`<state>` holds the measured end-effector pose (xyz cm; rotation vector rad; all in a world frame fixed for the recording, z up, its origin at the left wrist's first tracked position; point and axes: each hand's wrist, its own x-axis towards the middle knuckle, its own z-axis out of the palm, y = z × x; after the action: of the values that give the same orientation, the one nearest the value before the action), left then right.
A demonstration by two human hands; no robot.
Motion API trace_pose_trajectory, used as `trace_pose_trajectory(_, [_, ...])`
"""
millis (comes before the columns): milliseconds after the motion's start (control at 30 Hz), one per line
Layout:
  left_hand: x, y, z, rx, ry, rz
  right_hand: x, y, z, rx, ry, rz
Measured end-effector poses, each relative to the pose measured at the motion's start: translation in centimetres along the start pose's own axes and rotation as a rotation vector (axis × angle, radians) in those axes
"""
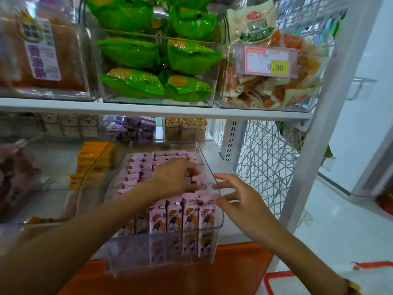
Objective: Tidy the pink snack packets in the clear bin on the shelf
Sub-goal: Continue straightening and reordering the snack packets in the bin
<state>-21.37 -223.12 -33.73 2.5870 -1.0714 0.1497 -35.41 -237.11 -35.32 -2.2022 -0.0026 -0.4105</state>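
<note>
A clear bin (209, 165) stands on the lower shelf, pulled forward past its front edge. Pink snack packets (182, 213) with a cartoon figure fill it in upright rows. My left hand (176, 175) reaches into the middle of the bin, fingers curled down among the packets at the right side; what the fingertips hold is hidden. My right hand (238, 201) hovers at the bin's right wall with fingers spread and relaxed, its fingertips near the top of the front-right packets.
Orange packets (89, 165) fill a clear bin to the left. Green bags (157, 58) and a price tag (269, 61) sit on the shelf above. A white wire-mesh side panel (263, 165) and upright post stand close on the right. A red basket rim (276, 277) is below.
</note>
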Motion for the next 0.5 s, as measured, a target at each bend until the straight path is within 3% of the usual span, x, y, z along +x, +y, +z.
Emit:
trace_pose_trajectory(133, [0.4, -0.5, -0.9, -0.056, -0.061, 0.112, 0.2, -0.1, -0.2, 0.001, -0.044, 0.003])
trace_pose_trajectory(300, [-0.4, -0.1, -1.7, -0.038, 0.094, 0.154, 0.4, -0.4, -1.1, -0.108, 0.022, -0.009])
trace_pose_trajectory(500, [-0.9, 0.9, -0.4, 0.045, -0.046, 0.129, 0.4, -0.8, -1.4, -0.107, 0.095, 0.005])
